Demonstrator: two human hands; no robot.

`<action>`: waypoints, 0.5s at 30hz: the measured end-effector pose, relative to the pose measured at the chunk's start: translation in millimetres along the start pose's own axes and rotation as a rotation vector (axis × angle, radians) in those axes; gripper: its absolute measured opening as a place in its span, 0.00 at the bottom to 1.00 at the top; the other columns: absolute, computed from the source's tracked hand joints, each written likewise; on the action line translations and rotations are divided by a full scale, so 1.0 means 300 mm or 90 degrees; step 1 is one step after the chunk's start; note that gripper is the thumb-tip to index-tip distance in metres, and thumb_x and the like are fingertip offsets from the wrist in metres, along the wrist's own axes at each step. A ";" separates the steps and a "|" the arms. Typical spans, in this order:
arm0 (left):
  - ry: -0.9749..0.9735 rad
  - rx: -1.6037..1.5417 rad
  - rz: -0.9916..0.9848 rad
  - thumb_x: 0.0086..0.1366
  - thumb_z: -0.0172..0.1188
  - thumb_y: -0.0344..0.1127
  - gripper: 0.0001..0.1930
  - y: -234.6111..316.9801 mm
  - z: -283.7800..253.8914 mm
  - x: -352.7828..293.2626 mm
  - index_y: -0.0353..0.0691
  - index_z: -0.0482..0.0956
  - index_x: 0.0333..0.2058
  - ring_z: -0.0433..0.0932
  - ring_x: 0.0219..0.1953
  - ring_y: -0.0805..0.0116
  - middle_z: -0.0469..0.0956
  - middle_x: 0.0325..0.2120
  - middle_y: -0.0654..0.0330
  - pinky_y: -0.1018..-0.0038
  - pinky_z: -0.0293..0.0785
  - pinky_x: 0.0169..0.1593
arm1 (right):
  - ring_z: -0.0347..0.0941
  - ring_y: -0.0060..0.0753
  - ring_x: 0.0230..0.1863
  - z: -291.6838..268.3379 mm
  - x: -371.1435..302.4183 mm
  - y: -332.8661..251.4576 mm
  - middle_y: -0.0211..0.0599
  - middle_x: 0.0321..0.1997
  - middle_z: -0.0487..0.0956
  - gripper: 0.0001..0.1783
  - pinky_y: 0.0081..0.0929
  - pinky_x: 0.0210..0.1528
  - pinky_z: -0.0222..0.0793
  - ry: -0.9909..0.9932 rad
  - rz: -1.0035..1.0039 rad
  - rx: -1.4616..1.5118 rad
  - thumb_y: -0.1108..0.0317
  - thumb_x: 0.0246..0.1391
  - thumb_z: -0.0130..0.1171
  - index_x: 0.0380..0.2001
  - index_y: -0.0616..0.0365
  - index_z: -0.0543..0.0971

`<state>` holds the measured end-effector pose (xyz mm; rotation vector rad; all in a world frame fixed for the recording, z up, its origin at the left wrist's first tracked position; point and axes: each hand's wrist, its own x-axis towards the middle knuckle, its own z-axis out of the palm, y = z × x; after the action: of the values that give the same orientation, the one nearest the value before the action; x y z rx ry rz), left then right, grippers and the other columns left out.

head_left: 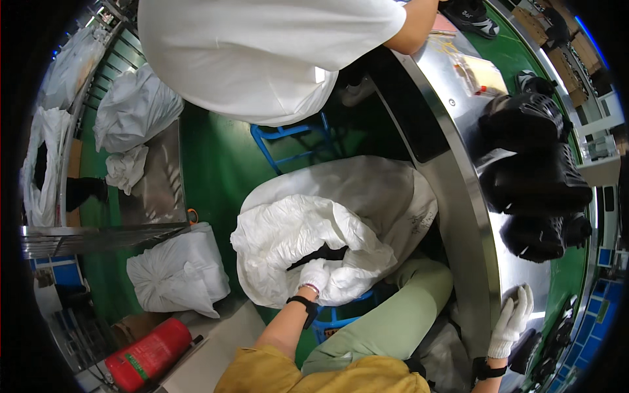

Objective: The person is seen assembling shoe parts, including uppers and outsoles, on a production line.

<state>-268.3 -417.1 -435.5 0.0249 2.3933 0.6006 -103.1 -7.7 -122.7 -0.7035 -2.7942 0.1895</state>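
While the left hand [316, 274], in a white knitted glove, reaches to the mouth of a crumpled white bag [272, 226], its fingers curl in at the near side of the opening; whether they pinch the plastic or touch the dark item [335, 254] showing inside cannot be told. The bag lies in front of the person, bunched against a larger pale sack [354, 180] that spreads out behind it toward the worktop [508, 262]. Part of a blue stool [344, 318] shows beneath the bag's near edge, beside the person's light green trouser leg [400, 304].

The right hand [512, 321], gloved the same way, is open, its fingers stretched out flat along the metal worktop at the person's right. Beyond its fingertips, a row of black shoes [537, 177] stands along the surface, with a clear packet [481, 75] farther off. Both wrists wear dark bands.

Across from the person, a co-worker in a white shirt [255, 59] is by another blue stool [288, 134]. To the left, a full white sack [180, 272] sits near a red fire extinguisher [149, 354], and another bulging sack [137, 105] lies farther back above the green floor [213, 170].
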 end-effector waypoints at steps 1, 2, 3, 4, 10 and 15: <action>0.027 -0.012 0.031 0.61 0.55 0.37 0.18 0.011 0.025 0.034 0.40 0.80 0.48 0.78 0.48 0.43 0.80 0.43 0.44 0.51 0.73 0.53 | 0.67 0.55 0.64 0.001 -0.002 0.011 0.56 0.63 0.69 0.22 0.42 0.63 0.65 0.009 0.015 -0.022 0.79 0.59 0.52 0.57 0.68 0.72; 0.063 -0.031 0.054 0.58 0.57 0.36 0.18 0.007 0.050 0.076 0.38 0.80 0.47 0.78 0.48 0.42 0.80 0.42 0.42 0.51 0.72 0.54 | 0.65 0.55 0.65 0.006 0.003 0.012 0.56 0.65 0.68 0.22 0.42 0.65 0.64 0.017 0.029 -0.038 0.78 0.59 0.50 0.58 0.67 0.71; 0.063 -0.057 0.029 0.58 0.57 0.36 0.18 0.010 0.079 0.118 0.38 0.80 0.47 0.77 0.48 0.41 0.80 0.42 0.42 0.52 0.72 0.54 | 0.64 0.55 0.66 0.008 0.000 0.004 0.56 0.66 0.67 0.23 0.43 0.68 0.61 -0.001 0.075 -0.015 0.79 0.59 0.49 0.58 0.68 0.71; 0.058 -0.085 0.007 0.57 0.57 0.36 0.19 0.028 0.108 0.163 0.37 0.79 0.47 0.77 0.48 0.41 0.80 0.43 0.41 0.52 0.72 0.55 | 0.64 0.55 0.66 0.009 -0.004 0.002 0.56 0.66 0.67 0.23 0.43 0.68 0.61 -0.004 0.078 -0.023 0.79 0.59 0.49 0.58 0.68 0.71; -0.088 0.005 0.009 0.62 0.53 0.40 0.17 -0.035 0.285 0.355 0.41 0.83 0.46 0.78 0.51 0.46 0.80 0.49 0.46 0.56 0.73 0.56 | 0.63 0.57 0.67 0.001 -0.010 -0.003 0.60 0.67 0.65 0.22 0.44 0.67 0.62 -0.007 0.080 0.000 0.79 0.61 0.46 0.58 0.72 0.70; -0.209 0.197 0.078 0.66 0.47 0.44 0.20 0.043 0.359 0.434 0.42 0.84 0.47 0.80 0.52 0.49 0.80 0.50 0.48 0.57 0.75 0.55 | 0.67 0.55 0.64 -0.004 -0.013 -0.003 0.59 0.64 0.69 0.19 0.43 0.68 0.60 0.022 0.068 -0.047 0.78 0.62 0.46 0.55 0.75 0.72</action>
<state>-306.1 -338.8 -580.9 0.3776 2.1497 0.2505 -99.8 -10.1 -122.2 -0.8648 -2.7446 0.0937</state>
